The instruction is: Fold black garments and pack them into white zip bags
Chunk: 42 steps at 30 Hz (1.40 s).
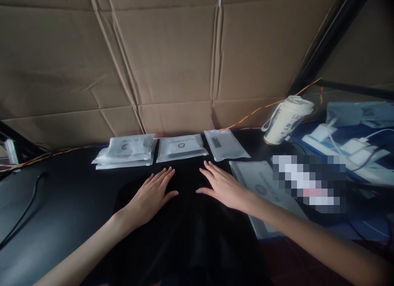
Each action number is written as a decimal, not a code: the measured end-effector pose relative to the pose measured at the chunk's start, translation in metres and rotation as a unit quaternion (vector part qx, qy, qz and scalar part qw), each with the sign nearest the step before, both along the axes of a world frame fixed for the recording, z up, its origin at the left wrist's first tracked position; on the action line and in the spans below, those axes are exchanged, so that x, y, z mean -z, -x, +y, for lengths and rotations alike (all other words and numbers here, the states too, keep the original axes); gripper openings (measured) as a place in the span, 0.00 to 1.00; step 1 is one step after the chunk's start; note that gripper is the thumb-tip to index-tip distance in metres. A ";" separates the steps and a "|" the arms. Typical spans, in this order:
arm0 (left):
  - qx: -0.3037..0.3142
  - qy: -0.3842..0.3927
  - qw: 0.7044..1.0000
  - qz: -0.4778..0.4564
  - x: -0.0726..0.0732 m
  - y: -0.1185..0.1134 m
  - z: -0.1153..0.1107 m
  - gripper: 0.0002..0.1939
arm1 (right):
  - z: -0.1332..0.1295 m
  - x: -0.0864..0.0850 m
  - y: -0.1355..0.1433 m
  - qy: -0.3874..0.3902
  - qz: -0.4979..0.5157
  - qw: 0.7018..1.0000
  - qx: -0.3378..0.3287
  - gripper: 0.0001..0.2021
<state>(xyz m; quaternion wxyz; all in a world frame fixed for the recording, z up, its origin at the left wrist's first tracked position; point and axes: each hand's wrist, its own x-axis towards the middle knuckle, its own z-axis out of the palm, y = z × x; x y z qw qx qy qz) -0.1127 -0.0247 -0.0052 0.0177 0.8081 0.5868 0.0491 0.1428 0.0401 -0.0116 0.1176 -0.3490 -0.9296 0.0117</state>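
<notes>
A piece of black cloth (187, 220) lies over the dark table and hangs toward me. My left hand (154, 193) rests flat on its left part, fingers stretched out and thumb apart. On its right part lies my right hand (221, 185), also flat with fingers extended. Just beyond the fingertips is a frosted zip bag (181, 148) with a printed logo. A small stack of similar bags (124, 150) sits to its left, and another frosted bag (227, 144) to its right. My right forearm passes over a larger frosted bag (264, 187). The cloth's exact shape is hard to make out.
Cardboard (166, 64) stands upright behind the table. At the back right is a white lidded cup (287, 119) with a strap. Power strips with white plugs (353, 148) and cables crowd the right side. A black cable (26, 208) lies at left. One item at right is pixelated.
</notes>
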 end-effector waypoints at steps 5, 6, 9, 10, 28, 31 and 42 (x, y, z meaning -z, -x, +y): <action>-0.023 -0.001 1.000 -0.016 -0.006 -0.001 0.004 0.32 | 0.009 -0.003 0.006 0.004 0.017 0.999 -0.027 0.33; -0.026 -0.009 0.999 -0.020 -0.009 -0.004 0.003 0.31 | 0.007 -0.004 0.007 0.002 0.023 0.999 -0.031 0.32; -0.004 -0.037 0.999 -0.036 -0.015 -0.017 -0.007 0.28 | -0.009 -0.010 0.004 -0.003 0.035 0.999 -0.027 0.32; 0.010 -0.041 0.998 -0.040 -0.015 -0.021 -0.013 0.27 | -0.017 -0.011 0.001 0.000 0.034 0.999 -0.023 0.33; 0.021 -0.069 0.997 0.021 0.023 0.005 -0.073 0.41 | -0.059 0.005 0.012 0.096 0.034 0.993 -0.064 0.45; 0.019 -0.070 0.997 0.027 0.024 0.003 -0.069 0.41 | -0.052 0.004 0.011 0.100 0.032 0.992 -0.068 0.45; 0.041 -0.025 0.999 -0.008 0.011 -0.027 -0.021 0.38 | -0.018 -0.002 -0.020 0.090 -0.004 0.995 -0.047 0.42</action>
